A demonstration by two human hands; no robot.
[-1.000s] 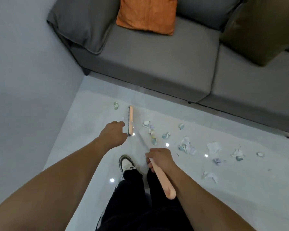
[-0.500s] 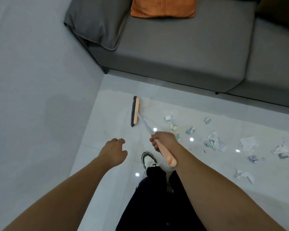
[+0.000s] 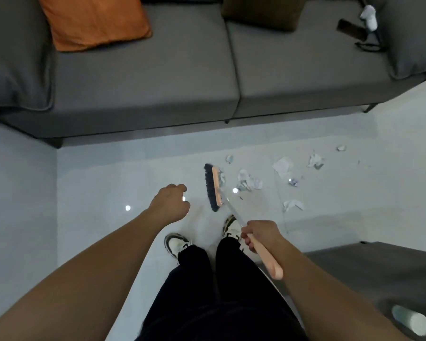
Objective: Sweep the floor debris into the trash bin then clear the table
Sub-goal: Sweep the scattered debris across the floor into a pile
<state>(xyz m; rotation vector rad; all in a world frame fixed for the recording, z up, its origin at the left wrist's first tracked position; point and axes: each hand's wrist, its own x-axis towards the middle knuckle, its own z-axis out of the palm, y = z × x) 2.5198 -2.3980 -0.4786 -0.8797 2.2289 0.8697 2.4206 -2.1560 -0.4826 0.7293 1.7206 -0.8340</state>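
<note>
Right hand [image 3: 261, 233] is wrapped around the broom [image 3: 214, 187] handle, its head on the floor [image 3: 103, 183] touching the nearest paper scraps [image 3: 247, 180]. Left hand [image 3: 171, 201] hangs loosely curled, holding nothing. Sofa [image 3: 143, 77] edge close ahead; bench [image 3: 369, 271] corner at right, maybe a bottle on it.

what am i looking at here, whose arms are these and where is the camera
There is no machine here. The camera sits on a person's head and looks forward and down, so you see their own arms, dark trousers and shoes from above.

The right hand grips the pink handle of a broom, whose dark bristle head rests on the pale tiled floor. The left hand holds nothing, fingers loosely curled, above the floor.

Torn paper scraps lie scattered to the right of the broom head. Beyond them stands a grey sofa with an orange cushion. The corner of a dark table shows at lower right.
</note>
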